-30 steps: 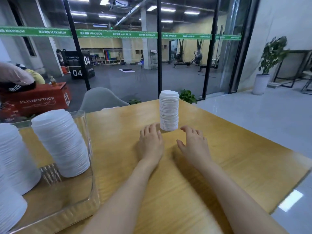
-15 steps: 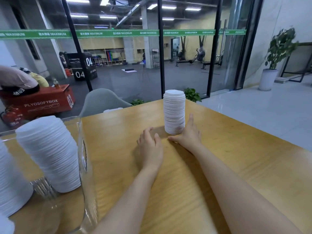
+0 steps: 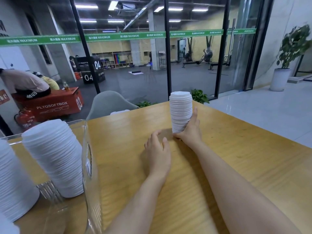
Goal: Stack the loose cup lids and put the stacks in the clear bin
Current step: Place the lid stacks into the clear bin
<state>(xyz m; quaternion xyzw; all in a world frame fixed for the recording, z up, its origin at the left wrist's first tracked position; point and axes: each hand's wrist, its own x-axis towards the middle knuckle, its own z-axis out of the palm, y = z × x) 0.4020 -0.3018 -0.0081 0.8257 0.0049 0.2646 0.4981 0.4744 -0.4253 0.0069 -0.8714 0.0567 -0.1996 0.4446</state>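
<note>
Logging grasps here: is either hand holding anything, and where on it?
The right hand has its grip round the bottom of the lid stack, thumb in front; the left hand holds nothing.

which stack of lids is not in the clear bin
The lid stack on the table, held at its base by the right hand; the other stacks stand inside the clear bin.

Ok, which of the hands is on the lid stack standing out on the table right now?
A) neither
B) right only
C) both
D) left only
B: the right hand holds the base of the lid stack between thumb and fingers, while the left hand lies on the table just short of it.
</note>
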